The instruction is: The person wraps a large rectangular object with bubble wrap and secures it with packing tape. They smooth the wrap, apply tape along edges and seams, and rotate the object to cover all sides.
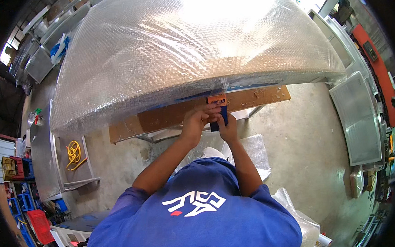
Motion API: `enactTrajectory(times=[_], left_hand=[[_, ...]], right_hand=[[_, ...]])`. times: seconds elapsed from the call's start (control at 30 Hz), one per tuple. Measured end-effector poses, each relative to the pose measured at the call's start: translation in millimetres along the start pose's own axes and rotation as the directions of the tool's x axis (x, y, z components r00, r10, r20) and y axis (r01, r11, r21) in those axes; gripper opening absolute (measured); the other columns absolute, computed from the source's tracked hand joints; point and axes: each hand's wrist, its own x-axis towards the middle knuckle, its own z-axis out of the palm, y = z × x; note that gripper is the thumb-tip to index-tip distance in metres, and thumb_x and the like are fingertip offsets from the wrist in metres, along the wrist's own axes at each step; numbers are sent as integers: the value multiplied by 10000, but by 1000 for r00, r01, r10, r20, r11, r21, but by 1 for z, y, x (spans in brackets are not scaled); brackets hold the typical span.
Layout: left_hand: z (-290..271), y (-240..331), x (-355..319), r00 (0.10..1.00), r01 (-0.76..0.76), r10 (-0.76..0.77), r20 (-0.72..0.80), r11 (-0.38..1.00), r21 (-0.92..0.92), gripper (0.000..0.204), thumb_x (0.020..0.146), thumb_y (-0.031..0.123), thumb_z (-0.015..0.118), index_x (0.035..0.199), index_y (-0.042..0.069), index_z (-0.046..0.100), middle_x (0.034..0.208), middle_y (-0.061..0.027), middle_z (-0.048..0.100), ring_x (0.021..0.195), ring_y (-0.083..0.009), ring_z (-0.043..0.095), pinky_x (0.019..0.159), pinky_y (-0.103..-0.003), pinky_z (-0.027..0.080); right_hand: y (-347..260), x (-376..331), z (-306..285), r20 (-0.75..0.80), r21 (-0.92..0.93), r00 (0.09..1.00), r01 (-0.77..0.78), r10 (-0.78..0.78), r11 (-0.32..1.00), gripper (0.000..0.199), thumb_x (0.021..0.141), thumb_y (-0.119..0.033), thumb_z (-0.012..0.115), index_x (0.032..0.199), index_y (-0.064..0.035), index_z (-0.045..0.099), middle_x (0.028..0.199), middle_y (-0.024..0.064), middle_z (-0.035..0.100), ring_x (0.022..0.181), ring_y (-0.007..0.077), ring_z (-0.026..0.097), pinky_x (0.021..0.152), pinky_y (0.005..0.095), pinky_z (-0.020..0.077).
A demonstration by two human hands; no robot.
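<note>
left hand (197,120) and right hand (225,127) both closed on orange and blue tape dispenser (218,105), pressed to bubble-wrapped large panel (188,46) above hands, brown wooden tabletop (161,117) beneath

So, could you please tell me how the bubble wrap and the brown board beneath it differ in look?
The bubble wrap is clear, shiny and bulging; the brown board is opaque, matt and flat. The bubble wrap covers a broad area, while the brown board shows only as a narrow strip along its lower edge. Both meet where the left hand and right hand hold an orange-and-blue tool.
</note>
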Motion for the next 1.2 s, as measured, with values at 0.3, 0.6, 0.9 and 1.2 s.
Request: enactTrajectory(times=[0.3, 0.6, 0.9, 1.2], left_hand=[[7, 9, 43, 985, 41, 76, 158, 776, -630, 482, 762, -89, 480, 1233, -42, 573, 1357, -170, 574, 1326, -309, 498, 1180, -468, 339], [18, 13, 57, 986, -99, 159, 57, 820, -564, 355, 786, -59, 564, 1134, -25, 624, 1220, -189, 627, 1245, -361, 540, 1160, -490, 368], [73, -18, 71, 854, -226, 331, -402, 931, 286, 452, 851, 247, 809, 1174, 37, 572, 1173, -62, 599, 1098, -198, 556, 990, -356, 453], [93, -33, 87, 591, -596, 666, -455, 741, 311, 580, 849, 370, 812, 1230, 12, 563, 1115, -59, 620, 955, -165, 578, 887, -333, 472]], right_hand=[[39, 39, 6, 99, 221, 985, -157, 138, 962, 381, 994, -367, 618, 1104, -4, 665, 954, 18, 687, 844, 98, 593, 745, 274, 495], [50, 49, 31, 238, 527, 660, -704, 713, 476, 456, 935, -494, 651, 1087, -66, 694, 918, 25, 700, 746, 130, 644, 697, 287, 502], [87, -3, 14, 162, 355, 497, -835, 852, 420, 516, 856, -526, 711, 980, -25, 699, 824, 63, 696, 667, 174, 665, 622, 329, 520], [106, -20, -25, 140, 447, 444, -826, 885, 344, 476, 856, -515, 709, 922, -45, 707, 800, 68, 683, 621, 203, 651, 585, 358, 527]])
